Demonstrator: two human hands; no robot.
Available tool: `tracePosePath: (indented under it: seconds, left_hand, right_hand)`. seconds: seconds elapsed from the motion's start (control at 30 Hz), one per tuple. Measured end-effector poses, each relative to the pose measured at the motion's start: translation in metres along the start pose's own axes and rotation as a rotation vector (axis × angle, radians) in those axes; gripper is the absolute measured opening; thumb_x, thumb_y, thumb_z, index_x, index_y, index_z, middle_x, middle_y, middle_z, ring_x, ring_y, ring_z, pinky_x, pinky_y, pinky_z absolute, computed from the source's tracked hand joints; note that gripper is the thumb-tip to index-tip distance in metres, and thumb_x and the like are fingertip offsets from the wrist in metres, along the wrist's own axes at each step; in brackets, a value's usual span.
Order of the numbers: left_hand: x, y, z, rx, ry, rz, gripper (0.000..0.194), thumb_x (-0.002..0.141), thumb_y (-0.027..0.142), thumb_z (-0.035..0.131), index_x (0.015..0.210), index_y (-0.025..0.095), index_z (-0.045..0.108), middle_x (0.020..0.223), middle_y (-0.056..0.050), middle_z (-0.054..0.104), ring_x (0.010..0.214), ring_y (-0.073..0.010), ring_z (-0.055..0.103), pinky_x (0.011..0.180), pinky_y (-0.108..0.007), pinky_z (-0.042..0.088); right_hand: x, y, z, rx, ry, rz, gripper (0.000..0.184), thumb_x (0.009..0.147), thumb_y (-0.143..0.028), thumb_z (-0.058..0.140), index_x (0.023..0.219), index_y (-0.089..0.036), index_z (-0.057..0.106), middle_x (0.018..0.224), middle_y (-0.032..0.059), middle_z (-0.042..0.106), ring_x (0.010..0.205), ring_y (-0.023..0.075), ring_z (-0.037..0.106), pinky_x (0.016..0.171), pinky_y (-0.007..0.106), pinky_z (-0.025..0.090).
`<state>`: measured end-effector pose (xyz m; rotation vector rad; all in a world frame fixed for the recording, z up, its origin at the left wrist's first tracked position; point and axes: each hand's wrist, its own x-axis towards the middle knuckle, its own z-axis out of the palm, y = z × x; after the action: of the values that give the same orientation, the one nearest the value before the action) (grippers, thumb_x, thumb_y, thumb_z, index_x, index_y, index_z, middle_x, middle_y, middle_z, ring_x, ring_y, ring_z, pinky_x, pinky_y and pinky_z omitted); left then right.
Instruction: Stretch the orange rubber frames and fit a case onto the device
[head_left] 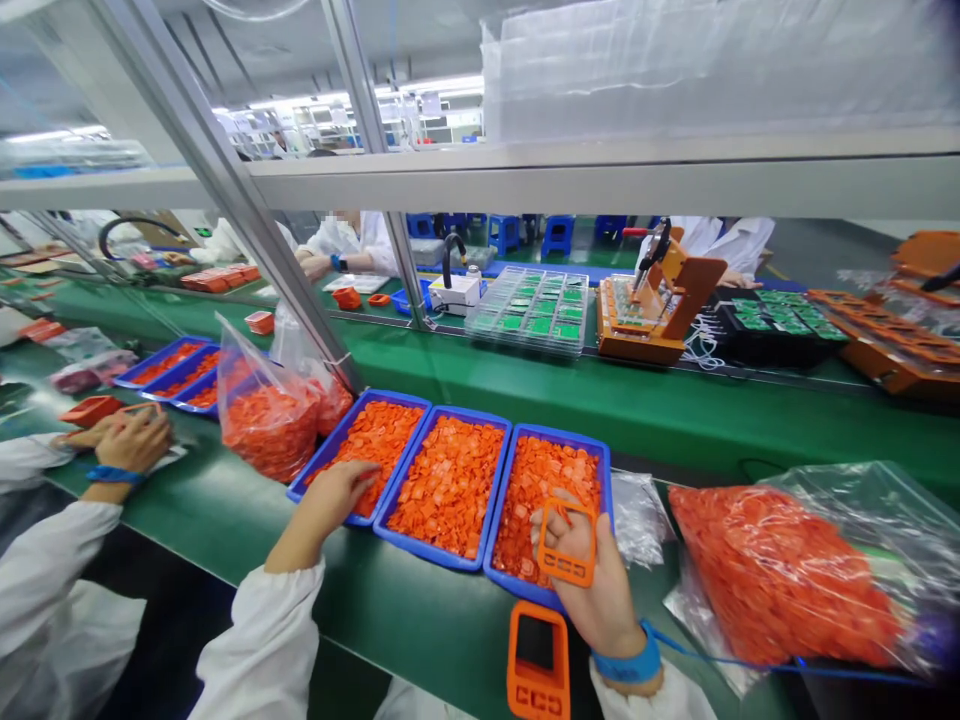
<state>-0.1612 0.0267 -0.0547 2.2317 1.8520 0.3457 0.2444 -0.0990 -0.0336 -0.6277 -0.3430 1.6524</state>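
Head view, green bench (420, 610), factory shelving (600, 170)

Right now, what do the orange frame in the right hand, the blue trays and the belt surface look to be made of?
The orange frame in the right hand looks like moulded plastic: matte, uniform colour, thin rigid ribs. The blue trays seem glossy rigid plastic, with light catching their thin rims. The belt surface looks like green rubbery or PVC sheet with a dull sheen; uncertain which.

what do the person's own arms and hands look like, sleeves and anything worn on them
Both arms wear loose white long sleeves. The bare left hand has no glove or band in view. The bare right hand carries a blue wrist strap, with a thin blue cord running off to the right.
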Motion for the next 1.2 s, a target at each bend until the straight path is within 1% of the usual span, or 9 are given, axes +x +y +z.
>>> tracePosePath:
  seconds: [0.23,0.37,0.5,0.63,0.73,0.8,0.97,1.07,1.2]
  left_hand:
    - [0.011,-0.004,0.001,-0.009,-0.043,0.018,0.035,0.083,0.041,0.054,0.095,0.023,0.081,0.105,-0.013,0.082,0.098,-0.0329,0.076,0.094,-0.041,0.059]
    - [0.013,-0.005,0.002,-0.019,-0.019,0.010,0.029,0.083,0.041,0.055,0.087,0.024,0.078,0.101,-0.013,0.080,0.096,-0.0318,0.075,0.095,-0.040,0.058]
    - [0.009,-0.003,0.004,-0.046,0.091,-0.054,0.028,0.086,0.038,0.053,0.091,0.021,0.075,0.107,-0.014,0.078,0.107,-0.0333,0.073,0.102,-0.044,0.056]
    - [-0.005,0.014,0.005,-0.121,0.299,-0.174,0.037,0.095,0.038,0.048,0.111,0.016,0.072,0.112,-0.015,0.078,0.109,-0.0336,0.074,0.104,-0.050,0.056]
    - [-0.019,0.040,0.006,-0.439,0.487,-0.211,0.036,0.090,0.046,0.065,0.108,0.016,0.074,0.117,-0.013,0.079,0.111,-0.0316,0.075,0.105,-0.049,0.058]
    - [-0.029,0.064,0.007,-0.650,0.514,-0.191,0.033,0.082,0.047,0.075,0.098,0.018,0.076,0.117,-0.012,0.080,0.110,-0.0313,0.075,0.102,-0.049,0.061]
    - [-0.054,0.147,0.016,-1.116,0.337,-0.168,0.029,0.077,0.047,0.085,0.080,0.020,0.076,0.103,-0.009,0.080,0.096,-0.0290,0.078,0.083,-0.044,0.068]
    - [-0.064,0.201,0.026,-1.250,0.096,-0.126,0.033,0.078,0.041,0.090,0.102,0.021,0.080,0.102,-0.010,0.080,0.082,-0.0233,0.078,0.073,-0.037,0.067]
    - [-0.065,0.246,0.041,-1.288,-0.002,0.050,0.024,0.085,0.044,0.085,0.084,0.019,0.082,0.112,-0.014,0.075,0.100,-0.0257,0.075,0.081,-0.035,0.064]
  right_hand:
    - [0.000,-0.001,0.004,-0.008,-0.005,-0.001,0.050,0.093,-0.072,0.061,0.115,-0.029,0.071,0.102,0.0073,0.081,0.093,0.0271,0.073,0.082,0.043,0.061]
    - [0.001,-0.001,0.005,-0.019,-0.001,-0.010,0.052,0.091,-0.073,0.062,0.115,-0.028,0.071,0.102,0.0073,0.082,0.097,0.0276,0.073,0.088,0.044,0.059]
    - [0.002,-0.002,0.005,-0.045,0.014,-0.020,0.053,0.092,-0.075,0.059,0.115,-0.028,0.071,0.100,0.0070,0.082,0.099,0.0283,0.074,0.090,0.044,0.058]
    - [0.002,-0.002,0.005,-0.036,0.006,-0.028,0.054,0.092,-0.075,0.060,0.115,-0.028,0.070,0.101,0.0064,0.082,0.098,0.0274,0.074,0.092,0.044,0.057]
    - [0.001,-0.002,0.006,-0.029,-0.009,-0.037,0.053,0.091,-0.075,0.062,0.119,-0.029,0.068,0.102,0.0059,0.082,0.099,0.0265,0.074,0.095,0.043,0.056]
    - [0.001,-0.002,0.007,-0.035,-0.015,-0.063,0.053,0.092,-0.075,0.062,0.121,-0.031,0.067,0.103,0.0057,0.082,0.101,0.0259,0.074,0.095,0.041,0.055]
    - [-0.002,0.001,0.007,-0.080,-0.025,-0.117,0.056,0.089,-0.077,0.064,0.127,-0.035,0.064,0.112,0.0065,0.081,0.112,0.0299,0.073,0.099,0.048,0.055]
    - [-0.004,0.003,0.007,-0.101,-0.039,-0.159,0.054,0.087,-0.076,0.067,0.124,-0.037,0.066,0.117,0.0065,0.080,0.116,0.0298,0.072,0.106,0.051,0.052]
    - [-0.008,0.005,0.006,-0.137,-0.095,-0.211,0.049,0.087,-0.076,0.067,0.117,-0.037,0.067,0.118,0.0057,0.079,0.118,0.0303,0.071,0.111,0.054,0.048]
